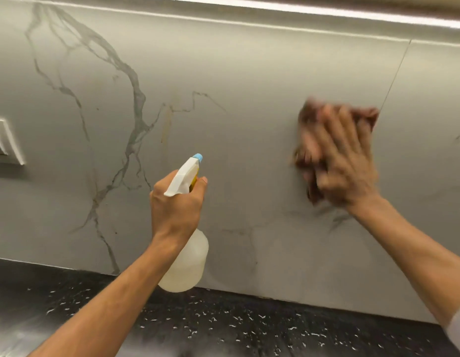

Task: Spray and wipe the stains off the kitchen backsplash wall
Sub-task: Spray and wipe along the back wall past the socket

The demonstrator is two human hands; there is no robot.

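**A:** What fills the view?

**B:** A smooth grey backsplash wall (249,73) with dark marble veins, above a black speckled countertop (223,331).

**A:** And the hands?

**B:** The left hand (176,204) grips the neck of a translucent plastic spray bottle (190,264). The bottle stands near upright, and its blue nozzle (198,157) aims up at the wall. The right hand (345,166), blurred, presses a crumpled reddish-brown cloth (309,124) against the wall with its fingers spread flat.

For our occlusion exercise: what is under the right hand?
A brownish cloth, pressed against the backsplash by the right hand. The surface beneath it is covered; stains there cannot be seen.
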